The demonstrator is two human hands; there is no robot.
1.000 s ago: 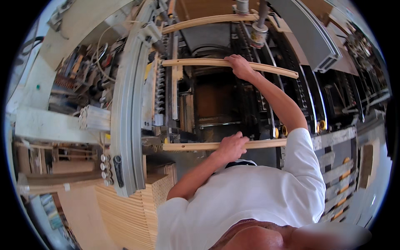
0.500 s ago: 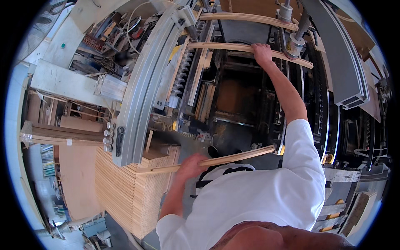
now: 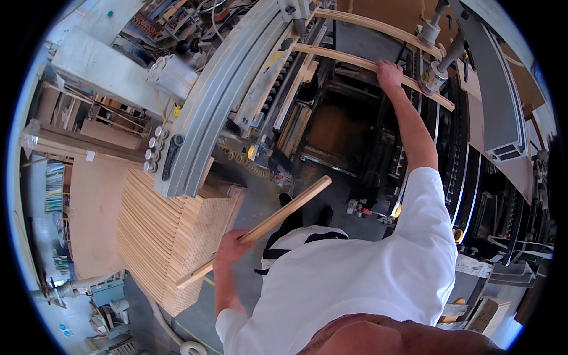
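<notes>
My left hand [image 3: 233, 246] is wrapped round the middle of a loose wooden strip [image 3: 290, 208], which slants up to the right in front of my body. Its lower end overlaps the near side of a big stack of wooden strips [image 3: 160, 234]. Farther off, my right hand [image 3: 389, 76] is closed over another wooden strip [image 3: 343, 57] that spans the machine's rails. The right part of that strip lies beneath a metal clamp cylinder [image 3: 435, 78]. A second wooden strip [image 3: 373, 25] lies across the machine behind it, close to another cylinder [image 3: 429, 29].
A long grey metal beam [image 3: 207, 130] rises left of the machine, with several round knobs [image 3: 155, 145] at its near end. Another grey beam [image 3: 503, 112] stands to the right. Yellow-capped rail ends [image 3: 252, 152] face me. A pale hose [image 3: 160, 313] lies on the floor.
My left hand has moved left and nearer my body with the loose strip, whose right end has swung up and away from the machine's front. My right hand stays on the strip in the machine.
</notes>
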